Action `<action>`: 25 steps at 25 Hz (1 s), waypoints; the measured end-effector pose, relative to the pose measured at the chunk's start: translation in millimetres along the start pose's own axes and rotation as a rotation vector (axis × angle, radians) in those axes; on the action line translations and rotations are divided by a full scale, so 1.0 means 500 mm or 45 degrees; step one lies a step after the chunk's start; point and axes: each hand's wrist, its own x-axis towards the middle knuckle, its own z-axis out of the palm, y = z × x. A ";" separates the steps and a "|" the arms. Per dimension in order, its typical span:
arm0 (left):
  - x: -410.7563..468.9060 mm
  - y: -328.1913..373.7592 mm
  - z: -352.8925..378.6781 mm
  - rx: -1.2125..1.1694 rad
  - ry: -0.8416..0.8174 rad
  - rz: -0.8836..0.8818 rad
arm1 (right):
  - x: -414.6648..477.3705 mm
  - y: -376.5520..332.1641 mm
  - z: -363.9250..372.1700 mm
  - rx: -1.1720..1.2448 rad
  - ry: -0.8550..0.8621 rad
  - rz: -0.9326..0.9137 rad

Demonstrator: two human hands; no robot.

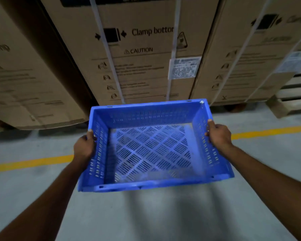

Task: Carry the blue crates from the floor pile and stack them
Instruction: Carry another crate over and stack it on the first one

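Carriage is under way: the blue perforated plastic crate (151, 115) is held above the grey concrete floor (163, 214), before the strapped brown cardboard cartons (146, 58). The left hand (84, 147) is clamped on the left end wall, the right hand (219, 134) on the right. The rim should be held level, with both grips even. The opening is turned upward; the long axis appears to run left to right.

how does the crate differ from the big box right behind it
The crate is blue slotted plastic, open-topped; the box is brown cardboard, closed and strapped. The crate is held up by the left hand and right hand; the box stands untouched. Both are rectangular.
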 end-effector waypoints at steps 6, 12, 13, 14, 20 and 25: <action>0.225 0.005 0.150 -0.242 -0.025 0.087 | 0.227 -0.020 0.130 0.102 0.051 -0.091; 0.370 -0.017 0.257 -0.276 -0.048 0.092 | 0.358 0.001 0.204 0.169 -0.024 -0.089; 0.390 -0.019 0.265 -0.256 -0.053 0.082 | 0.376 0.003 0.213 0.149 -0.046 -0.087; 0.407 -0.018 0.270 -0.241 -0.067 0.072 | 0.389 0.000 0.219 0.124 -0.068 -0.091; 0.407 0.007 0.269 -0.244 -0.067 0.058 | 0.397 -0.022 0.231 0.101 -0.058 -0.090; 0.350 -0.014 0.239 0.422 0.195 0.324 | 0.325 -0.018 0.219 -0.550 0.389 -0.356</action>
